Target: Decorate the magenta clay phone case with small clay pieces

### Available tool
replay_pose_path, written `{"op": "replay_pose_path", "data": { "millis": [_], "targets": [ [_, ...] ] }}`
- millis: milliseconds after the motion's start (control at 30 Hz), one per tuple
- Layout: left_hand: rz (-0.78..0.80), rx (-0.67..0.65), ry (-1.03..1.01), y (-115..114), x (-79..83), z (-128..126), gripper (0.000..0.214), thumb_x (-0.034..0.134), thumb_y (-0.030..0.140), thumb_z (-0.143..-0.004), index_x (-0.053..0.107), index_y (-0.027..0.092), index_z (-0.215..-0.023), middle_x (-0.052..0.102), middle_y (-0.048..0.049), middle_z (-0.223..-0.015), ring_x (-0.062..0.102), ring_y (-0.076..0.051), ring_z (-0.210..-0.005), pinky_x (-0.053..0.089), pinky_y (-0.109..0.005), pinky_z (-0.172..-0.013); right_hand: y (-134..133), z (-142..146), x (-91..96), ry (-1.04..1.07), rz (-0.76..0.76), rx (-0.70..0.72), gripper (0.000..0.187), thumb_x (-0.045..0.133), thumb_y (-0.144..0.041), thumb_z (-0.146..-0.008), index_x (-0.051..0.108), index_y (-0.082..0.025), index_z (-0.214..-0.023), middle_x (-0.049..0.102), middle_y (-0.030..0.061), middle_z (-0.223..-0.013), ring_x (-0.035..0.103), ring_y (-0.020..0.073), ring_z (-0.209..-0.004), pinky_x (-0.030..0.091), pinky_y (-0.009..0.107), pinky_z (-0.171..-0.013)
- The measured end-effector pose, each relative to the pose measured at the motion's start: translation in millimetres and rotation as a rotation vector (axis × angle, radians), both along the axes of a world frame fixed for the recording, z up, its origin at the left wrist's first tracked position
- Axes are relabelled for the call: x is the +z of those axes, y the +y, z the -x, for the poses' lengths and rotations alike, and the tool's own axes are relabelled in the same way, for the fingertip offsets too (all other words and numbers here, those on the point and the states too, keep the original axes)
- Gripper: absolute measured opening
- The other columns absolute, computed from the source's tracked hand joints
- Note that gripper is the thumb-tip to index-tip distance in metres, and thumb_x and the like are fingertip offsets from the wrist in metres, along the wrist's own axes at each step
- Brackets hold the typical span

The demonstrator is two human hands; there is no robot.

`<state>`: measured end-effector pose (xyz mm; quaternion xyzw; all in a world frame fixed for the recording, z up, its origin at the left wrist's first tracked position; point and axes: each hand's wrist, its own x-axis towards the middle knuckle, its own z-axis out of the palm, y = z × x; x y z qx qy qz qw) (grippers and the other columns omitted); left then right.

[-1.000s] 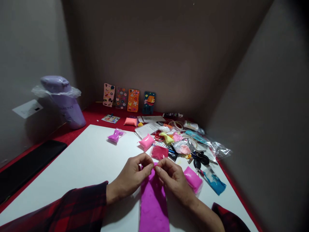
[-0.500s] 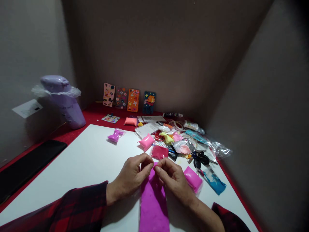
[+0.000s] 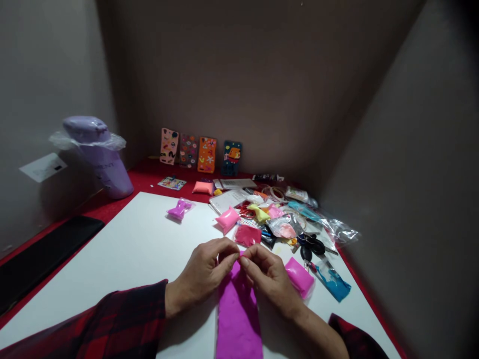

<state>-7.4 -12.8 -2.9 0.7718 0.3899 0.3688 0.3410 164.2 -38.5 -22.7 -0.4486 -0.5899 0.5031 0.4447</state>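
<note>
Magenta strip (image 3: 239,319) lengthwise forward, perhaps clay

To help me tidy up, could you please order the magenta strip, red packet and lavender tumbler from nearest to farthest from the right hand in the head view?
1. Magenta strip: partly beneath the right hand.
2. Red packet: just beyond it.
3. Lavender tumbler: far left, farther back.

Craft corner, with colourful soft packets (image 3: 227,219) and decorated phone cases (image 3: 207,155)

A white board (image 3: 130,249) on a red tabletop (image 3: 145,174) bears packets (image 3: 227,220) (one purple).
</note>
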Motion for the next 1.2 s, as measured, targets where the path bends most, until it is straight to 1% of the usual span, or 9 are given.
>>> {"op": "replay_pose_path", "data": {
  "millis": [167,333,533,867,1200],
  "targets": [
    [0.069,0.006,0.009,-1.1,2.4,-1.7,0.013,0.05,0.019,-0.086,0.06,0.016,-0.077,0.059,0.0004,-0.069,0.051,-0.012,-0.062,0.04,-0.023,-0.06,0.6,0.4,0.9,0.068,0.019,-0.04,0.024,0.059,-0.037,-0.087,0.054,-0.016,-0.076,0.05,-0.0025,-0.062,0.044,0.0092,-0.055,0.035,0.02,-0.049],
    [0.076,-0.002,0.026,-3.1,0.9,-2.2,0.013,0.05,0.019,-0.085,0.059,0.016,-0.076,0.059,0.0005,-0.068,0.05,-0.012,-0.061,0.039,-0.024,-0.059,0.2,0.9,1.3,0.073,0.016,-0.035,0.025,0.059,-0.038,-0.087,0.053,-0.017,-0.076,0.049,-0.0028,-0.064,0.043,0.0097,-0.057,0.034,0.021,-0.051],
    [0.074,0.006,0.027,-2.9,2.8,-2.7,0.013,0.05,0.019,-0.085,0.059,0.016,-0.077,0.059,0.0001,-0.069,0.051,-0.012,-0.063,0.039,-0.024,-0.06,0.4,0.2,-1.4,0.089,0.026,-0.029,0.024,0.058,-0.038,-0.088,0.053,-0.017,-0.077,0.048,-0.0033,-0.064,0.042,0.0091,-0.056,0.033,0.02,-0.05],
    [0.017,0.016,0.082,-5.4,-1.5,-1.6,0.013,0.049,0.016,-0.085,0.056,0.017,-0.074,0.057,0.0014,-0.067,0.048,-0.012,-0.06,0.037,-0.024,-0.057,-0.9,1.4,2.7,0.038,0.014,-0.038,0.025,0.059,-0.038,-0.086,0.053,-0.016,-0.075,0.048,-0.003,-0.063,0.042,0.0093,-0.055,0.035,0.02,-0.049],
    [-0.056,0.041,0.136,-5.9,-1.7,-2.5,0.012,0.049,0.015,-0.083,0.056,0.017,-0.073,0.056,0.001,-0.067,0.047,-0.012,-0.06,0.036,-0.023,-0.056,-0.7,2.0,0.3,0.047,0.009,-0.035,0.025,0.058,-0.038,-0.087,0.054,-0.016,-0.077,0.048,-0.0026,-0.064,0.041,0.0093,-0.056,0.034,0.02,-0.048]
  ]
}}
